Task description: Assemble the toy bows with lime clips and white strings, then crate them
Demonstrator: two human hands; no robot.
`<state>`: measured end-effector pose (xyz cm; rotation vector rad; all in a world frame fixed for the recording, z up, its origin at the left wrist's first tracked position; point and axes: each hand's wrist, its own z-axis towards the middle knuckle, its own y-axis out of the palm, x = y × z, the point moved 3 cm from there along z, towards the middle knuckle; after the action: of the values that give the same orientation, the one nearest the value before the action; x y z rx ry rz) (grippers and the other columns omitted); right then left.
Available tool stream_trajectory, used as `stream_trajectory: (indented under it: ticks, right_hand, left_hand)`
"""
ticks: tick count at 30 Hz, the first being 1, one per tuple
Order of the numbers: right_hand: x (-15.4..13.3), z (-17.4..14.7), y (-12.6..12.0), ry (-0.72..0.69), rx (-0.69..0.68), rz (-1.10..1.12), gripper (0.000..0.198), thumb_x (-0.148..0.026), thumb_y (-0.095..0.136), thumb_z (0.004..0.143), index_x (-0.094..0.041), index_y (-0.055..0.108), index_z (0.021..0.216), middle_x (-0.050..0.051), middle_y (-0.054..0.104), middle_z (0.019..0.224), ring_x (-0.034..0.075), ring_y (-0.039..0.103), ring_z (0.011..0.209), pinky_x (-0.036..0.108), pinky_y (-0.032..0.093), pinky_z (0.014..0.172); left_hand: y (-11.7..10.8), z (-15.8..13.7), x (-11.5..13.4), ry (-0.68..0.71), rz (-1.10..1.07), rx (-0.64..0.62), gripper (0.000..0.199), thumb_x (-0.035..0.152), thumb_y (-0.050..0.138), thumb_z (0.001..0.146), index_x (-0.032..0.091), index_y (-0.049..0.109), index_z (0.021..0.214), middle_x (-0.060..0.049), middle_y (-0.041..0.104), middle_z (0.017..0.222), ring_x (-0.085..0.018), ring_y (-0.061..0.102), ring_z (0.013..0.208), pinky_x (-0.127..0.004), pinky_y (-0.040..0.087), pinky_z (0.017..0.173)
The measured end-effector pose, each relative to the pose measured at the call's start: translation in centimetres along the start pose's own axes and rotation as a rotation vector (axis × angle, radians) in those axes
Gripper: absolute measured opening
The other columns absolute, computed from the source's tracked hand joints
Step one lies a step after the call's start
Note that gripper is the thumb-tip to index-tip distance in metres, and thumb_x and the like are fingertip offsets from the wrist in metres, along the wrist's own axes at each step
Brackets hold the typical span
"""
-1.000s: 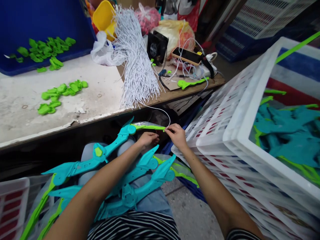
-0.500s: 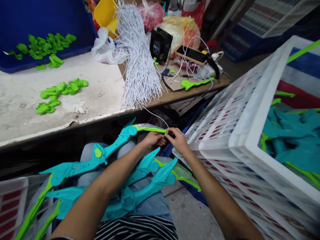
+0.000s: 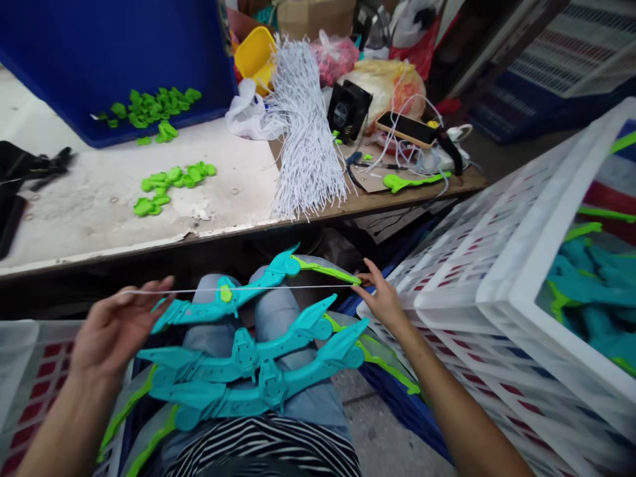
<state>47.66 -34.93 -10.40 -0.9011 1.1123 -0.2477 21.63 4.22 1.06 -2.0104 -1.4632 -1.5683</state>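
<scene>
A toy bow (image 3: 268,278), teal with green limb ends, lies across my knees. My right hand (image 3: 381,298) pinches its green right tip, where a white string (image 3: 318,287) meets it. That string runs taut leftward over the bow to my left hand (image 3: 112,328), whose fingers hold its other end above the bow's left side. My left hand hides the bow's left end. Closer to my body, two more teal and green toy bows (image 3: 209,361) rest side by side on my lap.
A bundle of white strings (image 3: 311,132) lies on the worn table (image 3: 238,172), right of small green parts (image 3: 173,177) and a blue bin (image 3: 149,40). A fan and phone (image 3: 407,129) sit farther right. White crates (image 3: 497,265) stand at both sides; the right one holds teal parts.
My left hand has moved from the bow's right tip far to the left, drawing the string out straight. The string has come away from the bundle. My right hand stays at the tip.
</scene>
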Motion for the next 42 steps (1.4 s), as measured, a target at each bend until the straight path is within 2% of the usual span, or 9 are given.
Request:
stream_trajectory:
  ticks: [2,5,9,11,14,17,22,31,42]
  right_hand:
    - [0.2,0.2,-0.3,0.003,-0.027,-0.041,0.063,-0.038,0.056,0.083,-0.019,0.037,0.14,0.007,0.068,0.098,0.02,0.065,0.08,0.037,0.054,0.08]
    - [-0.8,1.7,-0.8,-0.038,-0.021,-0.178,0.051,-0.039,0.055,0.082,-0.017,0.051,0.128,0.01,0.068,0.095,0.024,0.065,0.081,0.041,0.054,0.078]
    - [-8.5,4.7,1.1,-0.337,0.12,-0.275,0.032,-0.037,0.05,0.088,-0.016,0.063,0.109,0.015,0.067,0.102,0.028,0.06,0.097,0.046,0.049,0.088]
    - [-14.5,4.8,4.8,-0.576,0.056,-0.198,0.029,-0.033,0.046,0.091,-0.016,0.063,0.108,0.014,0.066,0.102,0.026,0.059,0.099,0.044,0.049,0.088]
    - [-22.8,2.9,12.9,-0.928,-0.295,-0.161,0.03,-0.031,0.053,0.088,-0.018,0.062,0.114,0.014,0.063,0.112,0.026,0.057,0.104,0.042,0.05,0.087]
    - [-26.8,1.0,19.1,-1.015,-0.53,-0.236,0.03,-0.024,0.055,0.085,-0.023,0.065,0.114,0.012,0.065,0.106,0.027,0.06,0.097,0.04,0.051,0.083]
    - [-26.1,4.4,21.2,-0.995,-0.679,-0.109,0.041,-0.021,0.047,0.086,-0.023,0.059,0.125,0.011,0.069,0.101,0.023,0.065,0.09,0.035,0.055,0.079]
    - [-24.5,8.4,19.6,-0.65,-0.88,0.081,0.042,-0.041,0.051,0.085,-0.024,0.064,0.12,0.003,0.068,0.115,0.023,0.067,0.099,0.033,0.054,0.088]
    - [-24.7,8.2,19.3,-0.599,-0.886,0.093,0.043,-0.042,0.053,0.084,-0.02,0.066,0.118,0.004,0.068,0.115,0.024,0.068,0.099,0.035,0.053,0.091]
  left_hand:
    - [-1.9,-1.4,1.7,0.104,-0.119,0.091,0.019,0.015,0.064,0.062,0.02,0.049,0.052,0.007,0.058,0.05,-0.013,0.063,0.066,-0.031,0.059,0.077]
    - [-1.9,-3.7,1.5,0.119,-0.132,0.043,0.024,0.023,0.076,0.059,0.019,0.054,0.053,0.007,0.055,0.049,-0.01,0.058,0.056,-0.028,0.059,0.071]
    - [0.0,-5.6,-1.0,0.157,-0.039,0.022,0.031,0.034,0.085,0.053,0.015,0.064,0.065,0.0,0.068,0.063,-0.016,0.067,0.069,-0.028,0.056,0.072]
    - [0.8,-6.2,-2.3,0.158,-0.005,0.005,0.031,0.032,0.085,0.056,0.016,0.065,0.073,-0.001,0.071,0.066,-0.017,0.069,0.07,-0.029,0.054,0.073]
    - [1.9,-7.3,-3.9,0.099,0.05,-0.105,0.031,0.032,0.081,0.063,0.016,0.066,0.084,-0.003,0.073,0.069,-0.019,0.07,0.071,-0.03,0.053,0.073]
    - [2.6,-8.3,-4.5,0.058,0.031,-0.211,0.032,0.039,0.079,0.064,0.014,0.063,0.075,-0.005,0.071,0.066,-0.019,0.068,0.064,-0.03,0.052,0.066]
    - [1.4,-7.4,-3.5,0.129,-0.056,-0.099,0.044,0.051,0.078,0.061,0.012,0.06,0.07,-0.003,0.063,0.053,-0.011,0.054,0.044,-0.023,0.043,0.047]
    - [-5.8,-4.7,0.2,0.464,-0.026,0.46,0.035,0.045,0.074,0.063,0.014,0.061,0.071,0.003,0.057,0.05,-0.006,0.046,0.041,-0.019,0.036,0.043]
    - [-9.3,-0.1,1.8,0.44,0.241,0.497,0.021,0.034,0.068,0.066,0.014,0.063,0.067,0.003,0.056,0.047,-0.008,0.048,0.042,-0.02,0.039,0.043]
